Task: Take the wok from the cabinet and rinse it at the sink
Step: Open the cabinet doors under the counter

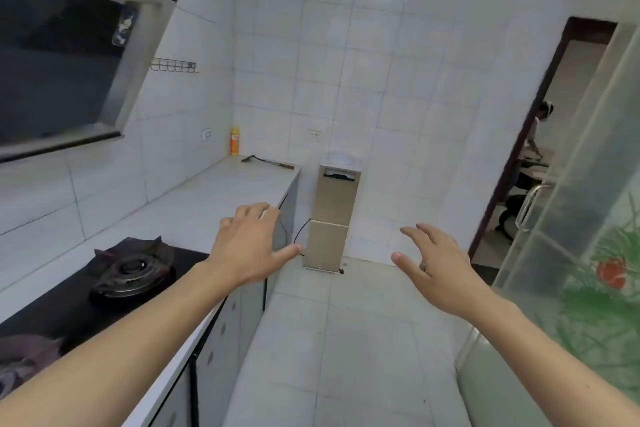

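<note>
Bare and holding nothing, the left hand (247, 246) hovers with fingers loosely spread above the table (194, 208) edge; the right hand (434, 267) floats beside it, equally relaxed, over the tiled floor (346, 340). Left of the left hand sits a black gas burner (133, 270). Grey cabinet doors (221, 340) below the table are closed; no wok shows. Beyond the left hand stand a steel-fronted dispenser (330, 215), a cleaver (268, 162) and an orange bottle (235, 140).
</note>
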A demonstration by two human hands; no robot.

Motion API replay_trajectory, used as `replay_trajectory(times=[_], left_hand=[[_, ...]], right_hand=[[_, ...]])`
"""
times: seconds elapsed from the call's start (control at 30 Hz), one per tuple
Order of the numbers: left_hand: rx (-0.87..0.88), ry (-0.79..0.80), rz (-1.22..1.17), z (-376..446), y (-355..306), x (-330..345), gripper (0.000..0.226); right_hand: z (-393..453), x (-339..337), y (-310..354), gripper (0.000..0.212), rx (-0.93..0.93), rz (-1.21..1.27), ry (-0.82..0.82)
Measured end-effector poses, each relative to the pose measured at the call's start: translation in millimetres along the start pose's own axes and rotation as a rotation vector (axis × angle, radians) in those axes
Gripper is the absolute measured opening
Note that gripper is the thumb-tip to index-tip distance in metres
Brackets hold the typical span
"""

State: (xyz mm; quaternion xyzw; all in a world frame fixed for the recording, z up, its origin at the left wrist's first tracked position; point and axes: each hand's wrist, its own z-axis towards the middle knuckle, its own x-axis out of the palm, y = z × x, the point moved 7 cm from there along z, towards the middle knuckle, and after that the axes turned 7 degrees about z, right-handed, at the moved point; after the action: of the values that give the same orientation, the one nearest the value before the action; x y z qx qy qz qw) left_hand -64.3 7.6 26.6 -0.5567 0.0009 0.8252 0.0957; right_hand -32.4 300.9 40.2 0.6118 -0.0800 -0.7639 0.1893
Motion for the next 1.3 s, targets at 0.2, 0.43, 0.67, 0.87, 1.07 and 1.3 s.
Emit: replay_trajectory(times=[0.2,0.43,0.67,0.87,1.07,1.3], left_hand=[[-0.009,0.029,0.002,17,12,26,0.078],[-0.025,0.085,0.058,62,3,64,0.079],[-0.097,0.078,0.108,143,-18,81,0.077],[-0.159,0.069,0.141,202,-18,96,0.077],[-0.186,0.071,0.138,258,-6,131,0.075],[-0.169,0.083,0.11,341,20,191,0.075]], right_hand=[[21,18,1,0.06,-0.015,-0.051,0.027],[77,42,-33,0.064,-0.049,0.025,0.029],[173,56,-76,0.059,-0.137,0.094,0.037],[251,61,-99,0.061,-0.189,0.102,0.072],[323,77,-111,0.059,-0.226,0.12,0.075],[409,112,-122,0.059,-0.221,0.076,0.096]])
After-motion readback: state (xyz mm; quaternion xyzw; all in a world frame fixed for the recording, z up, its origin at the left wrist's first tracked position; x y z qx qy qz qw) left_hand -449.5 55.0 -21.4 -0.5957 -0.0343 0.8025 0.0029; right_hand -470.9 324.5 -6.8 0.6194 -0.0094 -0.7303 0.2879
